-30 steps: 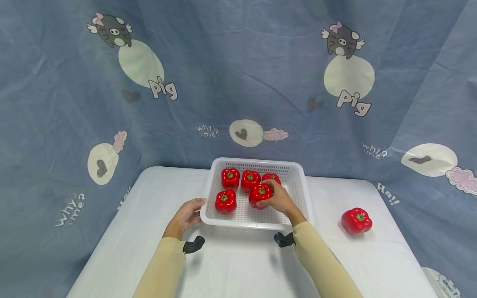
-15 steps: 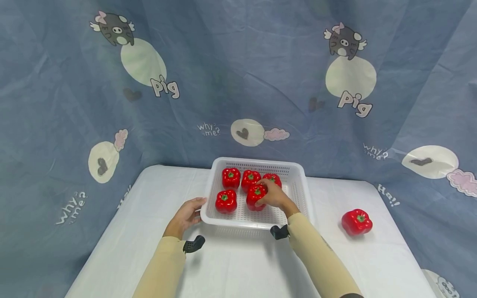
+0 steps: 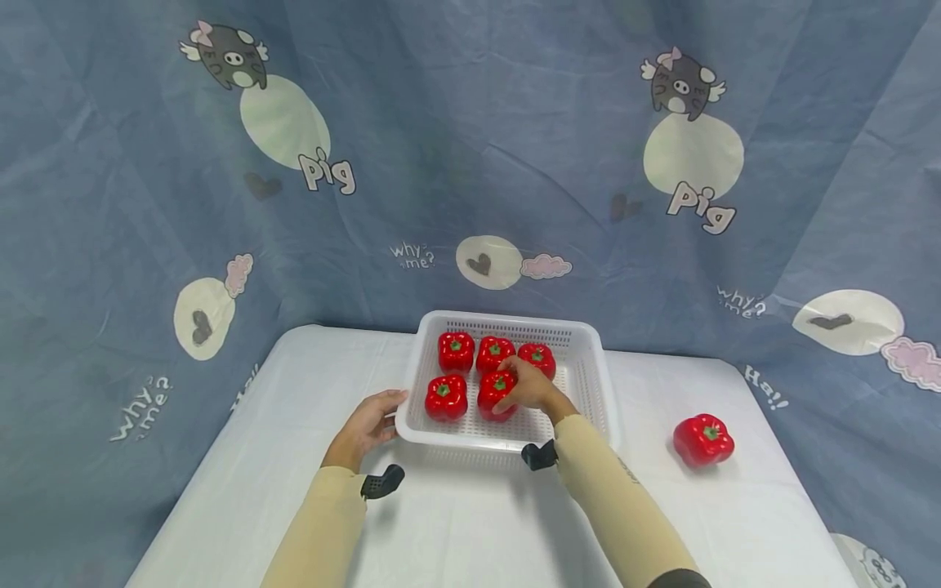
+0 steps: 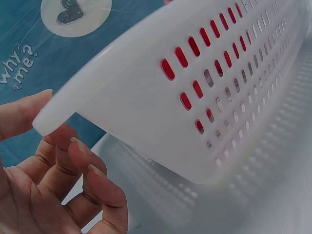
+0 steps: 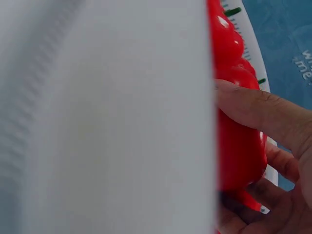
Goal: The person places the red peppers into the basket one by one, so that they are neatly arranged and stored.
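A white perforated plastic basket [image 3: 588, 392] holds several red bell peppers. My left hand [image 3: 369, 420] grips its near left corner; in the left wrist view, the thumb touches the rim [image 4: 53, 114] and curled fingers lie under it. Inside the basket, my right hand [image 3: 528, 385] holds a red bell pepper [image 3: 491, 400] in the front row, right of another bell pepper [image 3: 446, 398]. Three more form the back row: a left pepper [image 3: 456, 351], a middle pepper [image 3: 492, 353] and a right pepper [image 3: 537, 357]. In the right wrist view, the basket wall [image 5: 122, 117] hides part of the held pepper [image 5: 241, 151].
Another red bell pepper [image 3: 703, 440] lies tilted on the white-covered table [image 3: 456, 523], right of the basket. A blue curtain [image 3: 412, 122] with printed pigs hangs behind the table and along its sides. A black wrist camera [image 3: 539, 456] sits near the basket's front edge.
My right hand has moved left and slightly down with the bell pepper, bringing it beside the front-left pepper and uncovering the back-right one. My left hand stays at the basket's corner.
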Demonstrator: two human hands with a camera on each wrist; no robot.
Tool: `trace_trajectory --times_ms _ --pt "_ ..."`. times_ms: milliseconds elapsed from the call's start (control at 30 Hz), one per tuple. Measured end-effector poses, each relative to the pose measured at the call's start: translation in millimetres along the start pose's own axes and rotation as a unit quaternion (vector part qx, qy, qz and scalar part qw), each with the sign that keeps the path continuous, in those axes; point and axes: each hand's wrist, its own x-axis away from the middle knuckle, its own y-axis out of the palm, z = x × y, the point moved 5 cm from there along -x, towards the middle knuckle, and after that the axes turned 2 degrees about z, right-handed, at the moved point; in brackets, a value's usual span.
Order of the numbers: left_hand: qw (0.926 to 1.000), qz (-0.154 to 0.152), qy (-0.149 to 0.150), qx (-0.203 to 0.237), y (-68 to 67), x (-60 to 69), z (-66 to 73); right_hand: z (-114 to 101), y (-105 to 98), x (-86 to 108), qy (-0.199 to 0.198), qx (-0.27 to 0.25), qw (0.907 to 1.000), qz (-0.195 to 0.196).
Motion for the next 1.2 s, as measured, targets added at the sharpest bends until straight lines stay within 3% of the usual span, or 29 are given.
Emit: trace_trajectory --times_ms 200,500,733,1200 --pt "1.0000 -0.004 0.001 -0.001 1.1 0.3 0.1 6.3 5.9 -1.6 0.019 0.003 0.9998 0.004" --pt "1.0000 -0.004 0.007 0.000 1.9 -0.6 0.9 5.0 7.4 0.4 -0.002 -0.012 0.9999 0.005" --pt "1.0000 -0.002 0.004 -0.001 1.4 -0.6 0.3 5.5 6.9 4.5 0.005 -0.021 0.9998 0.002" --pt "1.0000 -0.004 0.000 0.002 0.6 -2.3 -1.0 7.3 -3.4 13.8 -0.032 -0.095 0.9950 0.006"
